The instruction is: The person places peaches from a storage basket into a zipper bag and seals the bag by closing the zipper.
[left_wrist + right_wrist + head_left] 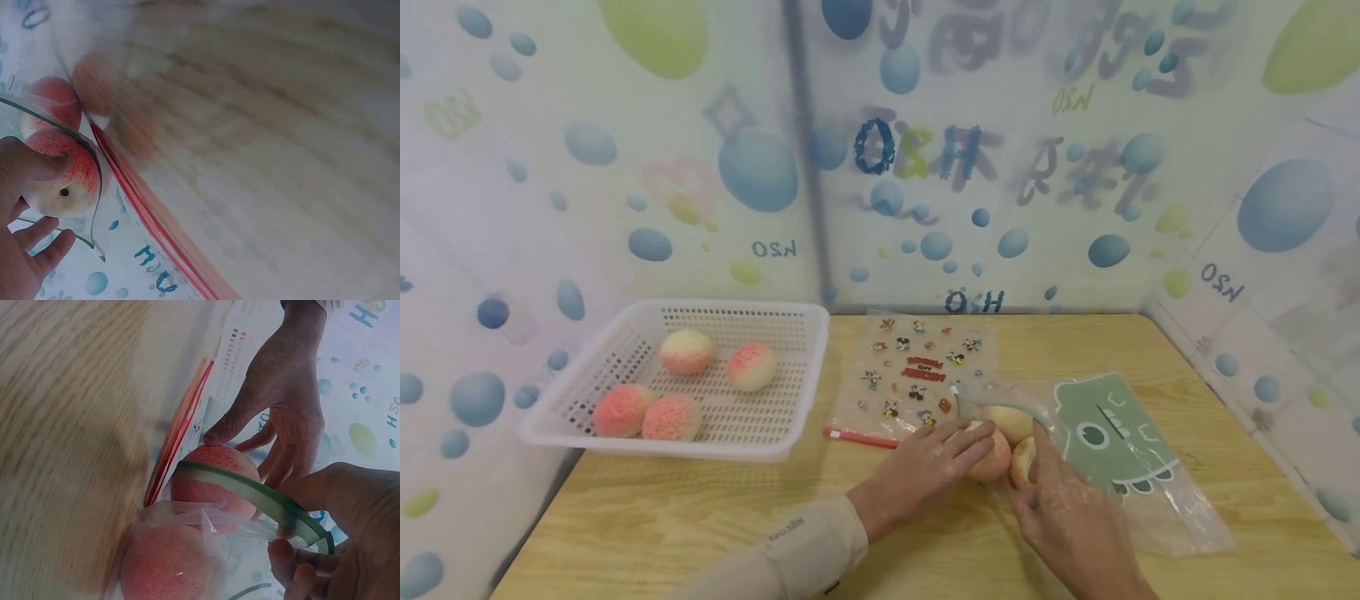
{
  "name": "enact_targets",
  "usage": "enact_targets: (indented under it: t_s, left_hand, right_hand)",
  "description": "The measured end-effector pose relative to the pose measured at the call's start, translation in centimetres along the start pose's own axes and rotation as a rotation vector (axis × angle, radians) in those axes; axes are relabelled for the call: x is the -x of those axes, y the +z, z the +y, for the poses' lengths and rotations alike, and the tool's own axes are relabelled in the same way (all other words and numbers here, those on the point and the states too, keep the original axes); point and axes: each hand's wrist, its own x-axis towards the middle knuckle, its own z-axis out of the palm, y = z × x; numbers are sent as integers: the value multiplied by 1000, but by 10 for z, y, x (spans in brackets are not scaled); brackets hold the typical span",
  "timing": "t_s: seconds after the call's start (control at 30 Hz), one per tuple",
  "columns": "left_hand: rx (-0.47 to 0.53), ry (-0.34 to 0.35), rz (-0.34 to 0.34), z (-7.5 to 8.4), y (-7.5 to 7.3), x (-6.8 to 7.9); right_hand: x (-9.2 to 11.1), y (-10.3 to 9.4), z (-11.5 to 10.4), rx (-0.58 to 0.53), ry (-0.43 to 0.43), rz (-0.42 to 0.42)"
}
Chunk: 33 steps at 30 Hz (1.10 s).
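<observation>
My left hand [917,471] grips a pink and pale-yellow peach [65,187], thumb on one side and fingers on the other. That peach sits at the mouth of a clear zip bag [1108,433] printed with a green dinosaur. With thumb and fingers, my right hand [350,531] pinches the bag's green zip edge [269,500], keeping the mouth spread. Another peach [172,562] lies inside the clear plastic. In the head view, a pale peach [1011,423] shows beside the held one, between the two hands.
A white perforated basket [808,367] on the left contains several peaches, one peach [687,352] near its back. Behind my left hand lies a flat clear bag [917,367] with cartoon prints and a red slider strip [857,437]. Patterned curtains [1037,242] border the wooden table [700,517].
</observation>
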Motion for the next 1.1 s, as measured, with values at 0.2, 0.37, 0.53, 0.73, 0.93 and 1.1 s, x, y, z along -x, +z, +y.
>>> enact_targets:
  t_s: [0.2,0.37,0.53,0.73,0.93,1.1]
  left_hand:
    - [-56,-23,-2,2,4,0]
    - [-57,-104,-28,1,7,1]
    - [-50,-142,-76,1,8,2]
    - [-42,-153,-125,4,1,-5]
    - [35,-146,-235,9,-3,-10]
    - [125,-123,-260,13,-5,-12]
  right_hand:
    - [2,4,0,-4,-29,34]
    - [3,6,-1,-15,-66,80]
    - [2,8,-2,-48,-104,99]
    - [2,9,-7,-65,-136,95]
    - [1,10,-11,-79,-132,95]
    - [1,10,-14,-95,-133,88]
